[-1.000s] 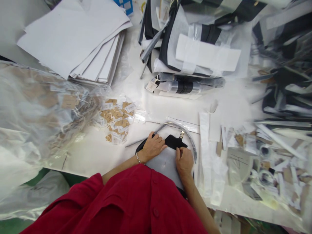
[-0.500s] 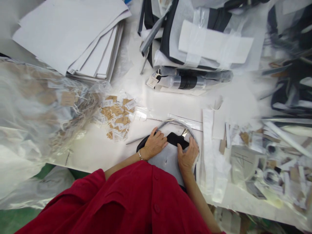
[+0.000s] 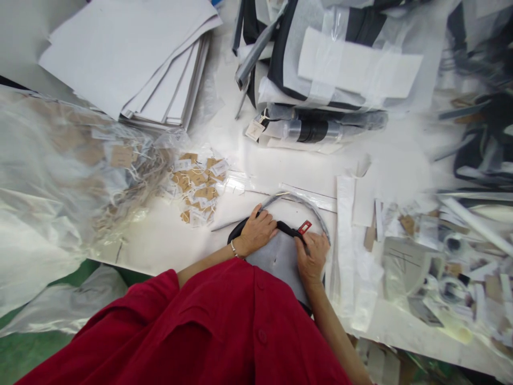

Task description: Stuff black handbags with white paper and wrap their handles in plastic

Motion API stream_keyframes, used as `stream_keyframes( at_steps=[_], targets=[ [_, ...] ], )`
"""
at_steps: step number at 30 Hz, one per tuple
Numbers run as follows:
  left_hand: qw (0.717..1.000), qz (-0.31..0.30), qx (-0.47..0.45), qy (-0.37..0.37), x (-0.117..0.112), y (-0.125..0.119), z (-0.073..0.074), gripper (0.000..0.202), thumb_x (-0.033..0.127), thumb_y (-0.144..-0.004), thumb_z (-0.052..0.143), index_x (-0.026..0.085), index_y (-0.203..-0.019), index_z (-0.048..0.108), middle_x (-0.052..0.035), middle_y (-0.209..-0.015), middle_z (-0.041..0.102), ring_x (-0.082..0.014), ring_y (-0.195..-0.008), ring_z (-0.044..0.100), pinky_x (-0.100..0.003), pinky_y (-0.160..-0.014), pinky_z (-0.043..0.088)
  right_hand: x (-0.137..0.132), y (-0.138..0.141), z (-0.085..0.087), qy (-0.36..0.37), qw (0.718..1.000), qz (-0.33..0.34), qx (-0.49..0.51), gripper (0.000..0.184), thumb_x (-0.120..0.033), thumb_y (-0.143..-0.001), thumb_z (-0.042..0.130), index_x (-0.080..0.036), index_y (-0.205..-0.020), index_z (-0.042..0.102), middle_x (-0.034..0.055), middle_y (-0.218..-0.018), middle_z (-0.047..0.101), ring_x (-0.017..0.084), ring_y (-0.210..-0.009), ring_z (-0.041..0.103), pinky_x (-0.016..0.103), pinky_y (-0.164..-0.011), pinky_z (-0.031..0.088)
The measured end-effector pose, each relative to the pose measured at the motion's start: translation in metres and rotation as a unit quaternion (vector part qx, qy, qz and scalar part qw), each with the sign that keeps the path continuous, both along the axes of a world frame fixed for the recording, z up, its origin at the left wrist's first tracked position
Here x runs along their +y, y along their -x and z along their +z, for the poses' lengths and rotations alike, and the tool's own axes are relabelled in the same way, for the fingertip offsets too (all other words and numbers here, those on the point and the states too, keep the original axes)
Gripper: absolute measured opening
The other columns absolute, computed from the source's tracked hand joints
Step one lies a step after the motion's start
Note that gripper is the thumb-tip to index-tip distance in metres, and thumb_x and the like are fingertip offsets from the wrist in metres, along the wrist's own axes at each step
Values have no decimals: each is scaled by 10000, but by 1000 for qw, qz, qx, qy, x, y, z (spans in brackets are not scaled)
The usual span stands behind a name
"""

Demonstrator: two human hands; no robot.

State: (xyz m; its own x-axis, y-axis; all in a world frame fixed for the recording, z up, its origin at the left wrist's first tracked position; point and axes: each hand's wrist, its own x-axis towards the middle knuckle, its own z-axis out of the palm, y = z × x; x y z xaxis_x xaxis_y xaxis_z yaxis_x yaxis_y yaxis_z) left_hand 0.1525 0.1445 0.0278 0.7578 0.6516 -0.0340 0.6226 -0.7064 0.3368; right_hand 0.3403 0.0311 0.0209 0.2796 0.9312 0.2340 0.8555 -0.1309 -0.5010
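Observation:
A grey bag (image 3: 276,264) with a black top edge (image 3: 287,229) lies at the table's front edge, partly hidden by my red shirt. Its strap or handle (image 3: 306,201), wrapped in a greyish cover, arches beyond my hands. My left hand (image 3: 258,231) is closed on the left part of the black edge, fingers curled over it. On the right, my right hand (image 3: 313,252) pinches the same edge, thumb towards me. Beside its fingers a small red-framed piece (image 3: 304,227) with a pale centre sticks up from the edge.
Brown tags (image 3: 198,187) with strings lie to the left, near a clear plastic bag (image 3: 76,160) of more tags. A stack of white sheets (image 3: 132,48) stands behind. Wrapped bags (image 3: 340,64) lie at the back, white strips (image 3: 345,251) and scraps with tape rolls (image 3: 452,291) to the right.
The black edge was lying flat as a broad flap and is now folded into a narrow band. The small piece showed gold and now shows red. My right fingers have closed in.

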Motion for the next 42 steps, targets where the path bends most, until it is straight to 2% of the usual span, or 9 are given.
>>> stream_keyframes(
  at_steps=[5,14,20,22,25,28,33,37,42],
  targets=[
    [1000,-1,0,-2,0,0,-1,208,371,-941,533,177,-918,606,-60,-920,596,-246,-1036,528,-562,-1139,295,-2,5,11,-7,1000,14,4,352,-374,-881,613,-215,-1193,567,82,-1058,673,237,-1049,612,585,-1078,340],
    [1000,1,-17,-8,0,3,3,184,353,-917,552,175,-894,594,-61,-900,612,-244,-1005,558,-583,-1156,260,-13,18,38,-9,995,100,3,196,-232,-890,610,-284,-1060,693,26,-919,698,180,-918,629,416,-967,417],
    [995,24,-94,-22,4,8,10,224,360,-916,536,169,-1030,564,-104,-1170,595,-268,-1207,505,-596,-1152,252,-19,5,27,-6,992,22,122,146,-294,-905,591,-238,-1006,680,47,-942,708,200,-910,633,367,-838,501],
    [992,-9,-120,-30,5,9,17,162,296,-936,501,180,-1023,573,-94,-1180,599,-254,-1235,486,-548,-1117,309,-19,2,25,16,991,23,133,142,-319,-906,589,-236,-974,682,46,-946,710,203,-912,635,372,-847,505],
    [986,-124,-108,-14,-2,12,31,156,239,-965,454,186,-948,599,-68,-994,638,-210,-1042,565,-411,-957,429,-21,3,24,17,991,40,126,141,-325,-906,593,-230,-963,680,49,-937,710,207,-909,628,379,-846,505],
    [977,-197,-81,30,-16,18,40,165,343,-934,556,190,-950,618,-60,-957,641,-231,-1016,562,-382,-887,437,-23,6,24,3,992,69,106,135,-317,-899,602,-229,-957,686,56,-922,712,215,-902,620,395,-846,500],
    [980,-159,-65,104,-32,27,34,360,474,-818,707,216,-1061,644,-63,-1101,649,-324,-1318,408,-419,-971,400,-21,18,32,2,991,126,44,154,-272,-901,593,-247,-1004,704,67,-970,712,213,-913,619,393,-833,471],
    [980,-130,-59,135,-30,26,28,412,506,-791,721,212,-1071,651,-84,-1087,656,-342,-1381,355,-431,-966,409,-16,29,43,9,986,166,25,190,-238,-911,553,-257,-1039,692,62,-993,710,204,-932,635,373,-829,483],
    [976,-164,-57,128,-33,27,29,550,593,-738,726,199,-1112,641,-104,-1117,652,-365,-1406,321,-470,-1064,350,-20,32,51,31,981,184,51,233,-200,-932,471,-250,-1036,673,55,-969,710,189,-933,657,351,-867,526]
  ],
)
